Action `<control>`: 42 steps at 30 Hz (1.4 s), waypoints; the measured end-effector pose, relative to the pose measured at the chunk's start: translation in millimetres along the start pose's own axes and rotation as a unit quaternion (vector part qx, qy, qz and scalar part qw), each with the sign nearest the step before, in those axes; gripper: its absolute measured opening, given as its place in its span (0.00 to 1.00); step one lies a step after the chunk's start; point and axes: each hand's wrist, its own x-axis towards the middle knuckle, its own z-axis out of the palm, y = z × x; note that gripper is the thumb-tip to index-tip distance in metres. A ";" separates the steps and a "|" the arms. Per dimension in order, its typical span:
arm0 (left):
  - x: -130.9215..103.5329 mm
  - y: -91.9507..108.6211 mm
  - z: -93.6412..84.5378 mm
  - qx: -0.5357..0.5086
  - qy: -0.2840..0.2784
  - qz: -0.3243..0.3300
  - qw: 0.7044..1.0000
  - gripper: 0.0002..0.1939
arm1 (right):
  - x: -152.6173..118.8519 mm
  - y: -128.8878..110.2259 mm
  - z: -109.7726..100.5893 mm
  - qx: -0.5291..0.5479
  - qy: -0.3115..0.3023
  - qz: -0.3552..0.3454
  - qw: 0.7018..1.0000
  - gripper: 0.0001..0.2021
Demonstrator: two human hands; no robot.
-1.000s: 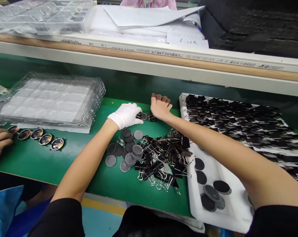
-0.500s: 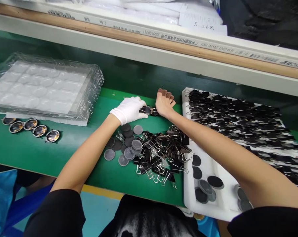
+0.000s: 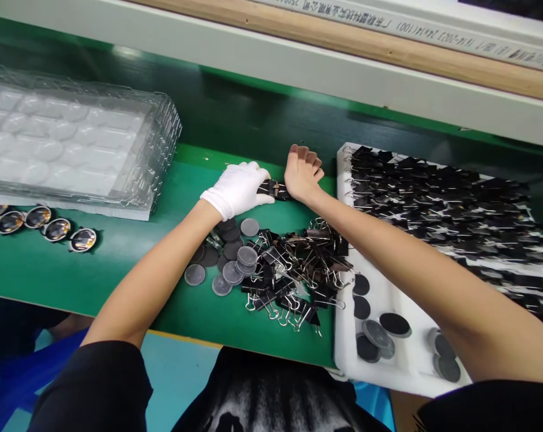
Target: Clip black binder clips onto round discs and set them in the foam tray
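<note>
My left hand (image 3: 240, 189), in a white glove, grips the left end of a dark clipped piece (image 3: 275, 189) on the green table. My bare right hand (image 3: 302, 174) rests at the piece's right end, its heel against it and its fingers raised and apart. Just in front lies a heap of black binder clips (image 3: 293, 276) with silver wire handles. Several round grey and black discs (image 3: 232, 273) are scattered left of the heap, below my gloved hand.
Stacked clear plastic trays (image 3: 68, 144) stand at the left, with several round patterned pieces (image 3: 56, 229) in front. At the right, a white foam tray (image 3: 345, 336) holds rows of black clips (image 3: 433, 204) and loose discs (image 3: 395, 324). A grey ledge (image 3: 271, 90) runs behind.
The view has tilted down and shifted slightly, so most objects appear higher. Both hands keep about the same places at the dark piece.
</note>
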 end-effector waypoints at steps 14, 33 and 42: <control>-2.4 -0.8 1.3 -0.046 0.007 0.047 0.998 0.22 | -0.3 2.3 1.8 0.011 0.018 -0.013 1.000 0.22; 2.1 -7.5 5.5 -0.098 0.024 0.055 0.993 0.27 | 0.5 0.9 1.6 0.008 0.004 0.007 1.000 0.23; -3.0 -7.5 -0.7 -0.148 0.036 0.046 0.987 0.27 | -5.0 -22.1 -23.7 0.050 -0.034 0.022 0.998 0.25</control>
